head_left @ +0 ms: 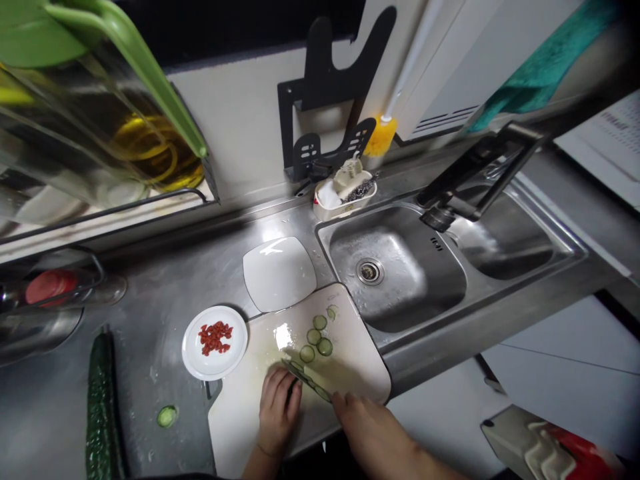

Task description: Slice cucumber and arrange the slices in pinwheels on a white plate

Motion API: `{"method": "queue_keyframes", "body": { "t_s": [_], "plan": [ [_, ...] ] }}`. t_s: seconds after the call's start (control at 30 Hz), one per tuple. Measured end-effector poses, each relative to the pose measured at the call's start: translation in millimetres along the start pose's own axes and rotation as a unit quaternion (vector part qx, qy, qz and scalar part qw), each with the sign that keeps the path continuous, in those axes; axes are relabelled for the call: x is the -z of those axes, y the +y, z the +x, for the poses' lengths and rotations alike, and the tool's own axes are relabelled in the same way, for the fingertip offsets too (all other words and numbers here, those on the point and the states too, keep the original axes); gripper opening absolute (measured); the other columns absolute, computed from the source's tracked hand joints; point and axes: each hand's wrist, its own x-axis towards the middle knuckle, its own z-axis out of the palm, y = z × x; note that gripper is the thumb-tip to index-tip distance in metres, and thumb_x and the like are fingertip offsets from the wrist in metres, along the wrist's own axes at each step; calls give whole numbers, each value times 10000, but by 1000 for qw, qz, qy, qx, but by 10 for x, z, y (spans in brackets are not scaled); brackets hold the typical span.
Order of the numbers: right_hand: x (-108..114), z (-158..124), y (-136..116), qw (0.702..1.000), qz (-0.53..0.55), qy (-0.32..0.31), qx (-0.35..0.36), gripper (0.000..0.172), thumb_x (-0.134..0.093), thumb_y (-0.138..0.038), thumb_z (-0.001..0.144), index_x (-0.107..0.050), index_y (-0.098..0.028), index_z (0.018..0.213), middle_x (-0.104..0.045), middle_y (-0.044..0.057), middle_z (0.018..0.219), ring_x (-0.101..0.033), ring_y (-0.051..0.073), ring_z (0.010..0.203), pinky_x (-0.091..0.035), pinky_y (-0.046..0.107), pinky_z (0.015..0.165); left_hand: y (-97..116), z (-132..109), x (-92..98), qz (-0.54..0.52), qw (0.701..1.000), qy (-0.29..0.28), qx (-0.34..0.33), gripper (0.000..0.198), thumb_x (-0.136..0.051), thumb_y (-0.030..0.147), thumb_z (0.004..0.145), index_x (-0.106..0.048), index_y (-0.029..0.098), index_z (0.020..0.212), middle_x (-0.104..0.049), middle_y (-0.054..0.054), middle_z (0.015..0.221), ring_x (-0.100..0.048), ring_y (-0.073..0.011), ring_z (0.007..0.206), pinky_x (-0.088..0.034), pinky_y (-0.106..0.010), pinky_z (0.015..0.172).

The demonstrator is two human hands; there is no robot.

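My right hand grips a kitchen knife at its handle, and cucumber slices cling along the blade. Just left of the blade, my left hand is closed with curled fingers on a piece of cucumber, which those fingers almost wholly hide. Both hands are over a white cutting board. Beyond the knife, several round cucumber slices lie loose on the wet board.
A white plate with red berries and a square white dish adjoin the board. Left are a whole cucumber and a cut end. A sink with black faucet lies right; an oil jug stands upper left.
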Motion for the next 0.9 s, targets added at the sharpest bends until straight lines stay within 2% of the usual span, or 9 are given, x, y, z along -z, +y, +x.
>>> {"method": "queue_keyframes", "body": {
  "t_s": [0.23, 0.47, 0.9],
  "plan": [
    [-90, 61, 7, 999, -6, 42, 15, 404, -390, 66, 740, -649, -148, 966, -693, 85, 825, -655, 218, 708, -432, 257, 556, -9, -15, -6, -7, 1000, -4, 1, 202, -528, 121, 863, -589, 160, 1051, -671, -84, 999, -610, -201, 1026, -518, -400, 920],
    [-65, 83, -8, 999, -33, 10, 16, 441, -366, 68, 743, -636, -150, 1015, -693, 86, 853, -657, 220, 741, -430, 259, 556, -16, -30, -13, -7, 1000, -8, 6, 219, -522, 123, 866, -578, 167, 1073, -668, -83, 1002, -616, -202, 1009, -517, -414, 920],
    [-44, 108, -7, 1000, -16, 15, 13, 457, -335, 49, 740, -634, -164, 1012, -687, 82, 875, -635, 201, 740, -417, 251, 567, -1, -8, 2, -7, 1000, -7, 12, 199, -518, 124, 869, -582, 165, 1053, -671, -81, 974, -621, -199, 992, -527, -406, 899]
  ]
}}
